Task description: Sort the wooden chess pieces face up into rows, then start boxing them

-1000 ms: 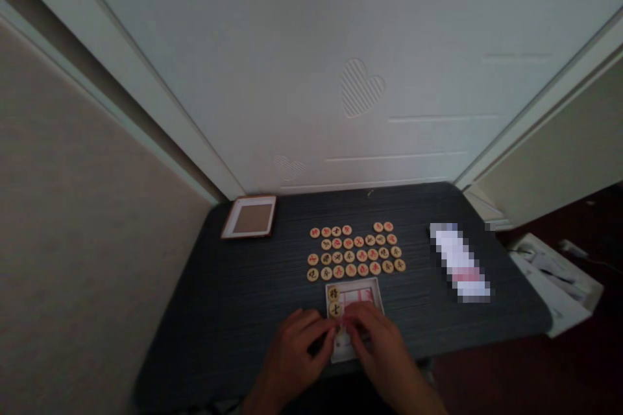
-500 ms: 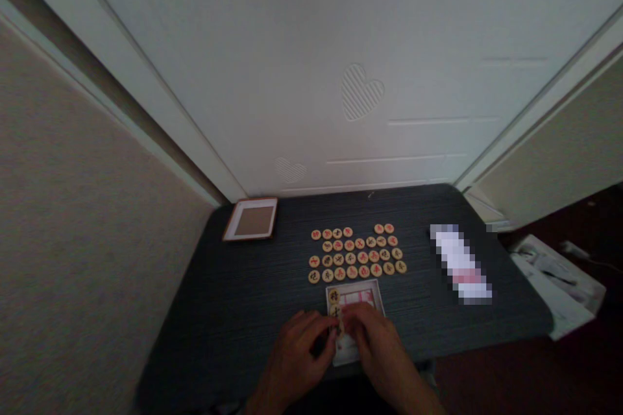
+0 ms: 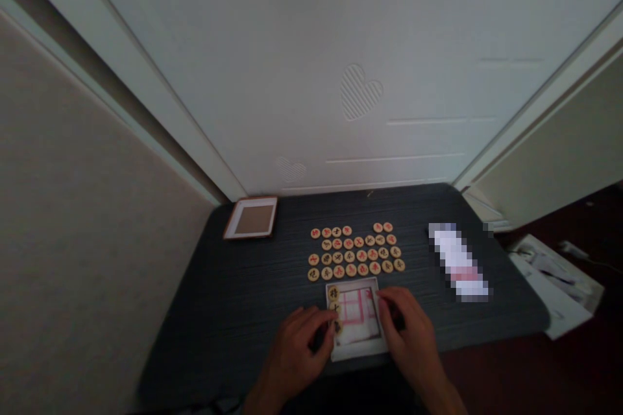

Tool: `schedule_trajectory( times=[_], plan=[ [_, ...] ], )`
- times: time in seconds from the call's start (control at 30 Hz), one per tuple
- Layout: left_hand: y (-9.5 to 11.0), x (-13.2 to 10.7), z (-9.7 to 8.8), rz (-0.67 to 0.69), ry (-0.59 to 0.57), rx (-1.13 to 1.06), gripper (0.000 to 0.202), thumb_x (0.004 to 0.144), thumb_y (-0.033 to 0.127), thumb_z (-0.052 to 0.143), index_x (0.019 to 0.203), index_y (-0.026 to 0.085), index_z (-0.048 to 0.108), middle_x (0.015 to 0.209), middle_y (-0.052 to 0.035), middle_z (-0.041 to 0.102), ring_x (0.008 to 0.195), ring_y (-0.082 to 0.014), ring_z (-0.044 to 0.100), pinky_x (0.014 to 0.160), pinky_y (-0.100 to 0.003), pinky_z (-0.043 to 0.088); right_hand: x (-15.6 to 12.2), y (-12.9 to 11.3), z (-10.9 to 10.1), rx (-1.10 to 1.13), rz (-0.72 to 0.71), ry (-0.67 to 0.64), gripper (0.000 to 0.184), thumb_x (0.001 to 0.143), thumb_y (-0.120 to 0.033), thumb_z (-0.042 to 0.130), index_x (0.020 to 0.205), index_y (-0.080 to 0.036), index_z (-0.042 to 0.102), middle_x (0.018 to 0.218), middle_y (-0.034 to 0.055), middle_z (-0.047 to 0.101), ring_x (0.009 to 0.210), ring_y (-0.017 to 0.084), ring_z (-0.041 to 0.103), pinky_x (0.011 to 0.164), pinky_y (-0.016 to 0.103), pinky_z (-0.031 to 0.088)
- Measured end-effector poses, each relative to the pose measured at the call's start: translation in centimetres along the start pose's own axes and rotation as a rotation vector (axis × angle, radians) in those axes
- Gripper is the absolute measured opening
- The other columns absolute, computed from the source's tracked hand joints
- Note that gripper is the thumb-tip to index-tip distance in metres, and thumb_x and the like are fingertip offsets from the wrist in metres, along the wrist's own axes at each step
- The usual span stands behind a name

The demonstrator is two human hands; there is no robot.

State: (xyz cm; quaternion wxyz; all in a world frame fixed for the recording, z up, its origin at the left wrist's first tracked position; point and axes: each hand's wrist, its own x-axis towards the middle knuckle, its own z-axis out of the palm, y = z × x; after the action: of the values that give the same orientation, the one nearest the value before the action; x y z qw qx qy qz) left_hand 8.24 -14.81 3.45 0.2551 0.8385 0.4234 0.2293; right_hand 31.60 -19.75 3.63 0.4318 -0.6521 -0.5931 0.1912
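A shallow white box [image 3: 357,355] lies at the table's near side, with a pink-lined print on its floor. Down its left side runs a column of three round Chinese chess pieces with black characters; the top piece [image 3: 333,293] shows fully. My left hand [image 3: 299,343] is closed at the box's left edge, thumb and index fingertips against the lowest piece [image 3: 338,327] and partly covering the middle one. On the opposite side, my right hand [image 3: 409,324] has its thumb and index finger closed at the right rim of the box.
Beyond the box, several rows of round chess pieces [image 3: 350,257], red and black, lie on the dark table [image 3: 233,298]. A brown-edged box lid [image 3: 243,202] sits at the back left. A pixelated object [image 3: 460,262] lies on the right. White boxes [image 3: 555,285] stand beside the table.
My right hand has moved right, from the pieces to the box's right rim, uncovering the print. My left hand stays by the lowest piece, which now lies flat in the column.
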Motion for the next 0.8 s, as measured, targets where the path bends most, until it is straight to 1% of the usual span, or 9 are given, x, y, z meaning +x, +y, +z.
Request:
schedule_trajectory(
  times=[0.13, 0.3, 0.4, 0.53, 0.67, 0.8],
  plan=[
    [0.0, 0.0, 0.0, -0.003, -0.021, 0.012, 0.019, 0.095, 0.024, 0.057, 0.105, 0.028, 0.072, 0.090, 0.0001, 0.075, 0.082, -0.0160, 0.069, 0.085, -0.033, 0.053, 0.1, 1.5, -0.4, -0.046, 0.013, 0.038, 0.016, 0.096, -0.023, 0.055, 0.106, -0.023, 0.067, 0.102, 0.0073, 0.067, 0.091, 0.020, 0.064, 0.077, 0.031, 0.054],
    [-0.1, 0.0, 0.3, -0.036, 0.003, 0.024, 0.023, 0.095, 0.029, 0.059, 0.116, 0.028, 0.069, 0.094, -0.0006, 0.075, 0.079, -0.0156, 0.069, 0.080, -0.031, 0.055, -0.3, 2.5, -0.1, -0.041, 0.009, 0.030, 0.016, 0.095, -0.024, 0.057, 0.106, -0.023, 0.068, 0.099, 0.0064, 0.067, 0.088, 0.020, 0.064, 0.076, 0.030, 0.054],
    [-0.1, 0.3, 0.5, -0.038, 0.007, 0.038, 0.026, 0.094, 0.031, 0.060, 0.119, 0.028, 0.069, 0.094, -0.0017, 0.075, 0.079, -0.0158, 0.069, 0.078, -0.029, 0.056, -0.4, 2.7, 0.1, -0.034, -0.012, 0.018, 0.015, 0.095, -0.024, 0.057, 0.104, -0.023, 0.069, 0.099, 0.0061, 0.067, 0.089, 0.020, 0.064, 0.077, 0.030, 0.054],
    [0.1, 0.5, 0.7, -0.050, 0.018, 0.056, 0.023, 0.094, 0.032, 0.060, 0.113, 0.029, 0.072, 0.094, -0.0013, 0.076, 0.082, -0.0164, 0.070, 0.080, -0.030, 0.056, -0.4, 2.7, 0.0, -0.020, -0.037, 0.021, 0.014, 0.095, -0.023, 0.057, 0.102, -0.023, 0.069, 0.097, 0.0060, 0.067, 0.086, 0.019, 0.065, 0.074, 0.029, 0.055],
    [0.2, 0.6, 0.9, -0.066, 0.028, 0.039, 0.020, 0.093, 0.030, 0.061, 0.110, 0.029, 0.072, 0.093, 0.0003, 0.076, 0.079, -0.0154, 0.069, 0.078, -0.029, 0.056, -0.3, 2.5, -0.1, -0.017, -0.041, 0.020, 0.014, 0.094, -0.023, 0.057, 0.102, -0.023, 0.069, 0.097, 0.0061, 0.068, 0.085, 0.019, 0.066, 0.074, 0.029, 0.055],
    [0.3, 0.5, 1.1, -0.078, 0.058, 0.027, 0.019, 0.091, 0.026, 0.061, 0.106, 0.027, 0.072, 0.091, 0.0005, 0.076, 0.075, -0.0144, 0.068, 0.075, -0.027, 0.056, -0.4, 2.3, -0.1, -0.016, -0.035, 0.027, 0.014, 0.095, -0.025, 0.057, 0.100, -0.023, 0.069, 0.096, 0.0064, 0.068, 0.085, 0.019, 0.066, 0.075, 0.030, 0.055]
  ],
)
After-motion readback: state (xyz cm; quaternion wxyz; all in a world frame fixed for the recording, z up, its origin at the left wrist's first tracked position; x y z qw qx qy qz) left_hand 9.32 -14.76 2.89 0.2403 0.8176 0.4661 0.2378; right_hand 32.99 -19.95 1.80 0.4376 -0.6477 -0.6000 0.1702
